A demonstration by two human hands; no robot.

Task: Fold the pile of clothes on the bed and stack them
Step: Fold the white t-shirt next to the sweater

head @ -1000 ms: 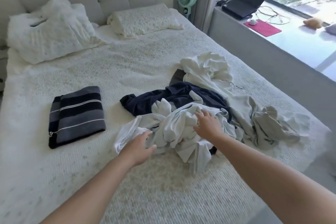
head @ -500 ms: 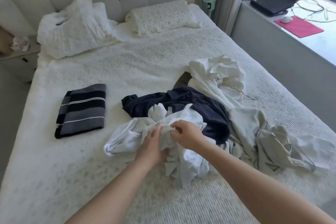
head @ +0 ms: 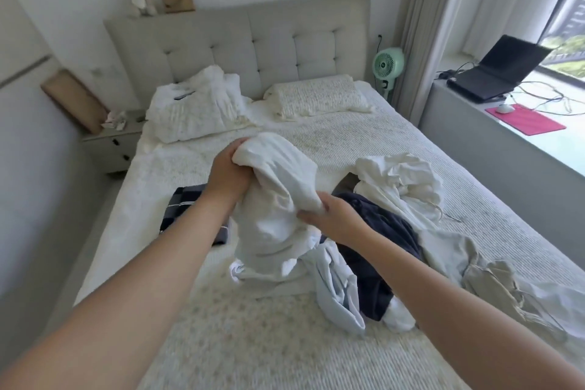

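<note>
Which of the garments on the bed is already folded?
The striped dark garment, lying flat on the bed's left side, partly behind the left forearm. The white, navy and beige pieces on the right are all still crumpled.

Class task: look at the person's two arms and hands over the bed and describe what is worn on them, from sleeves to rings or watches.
Nothing is worn. Both forearms are bare as far as the frame shows, with no sleeves in view. The left hand and right hand show no gloves, rings, watch or bracelet.
</note>
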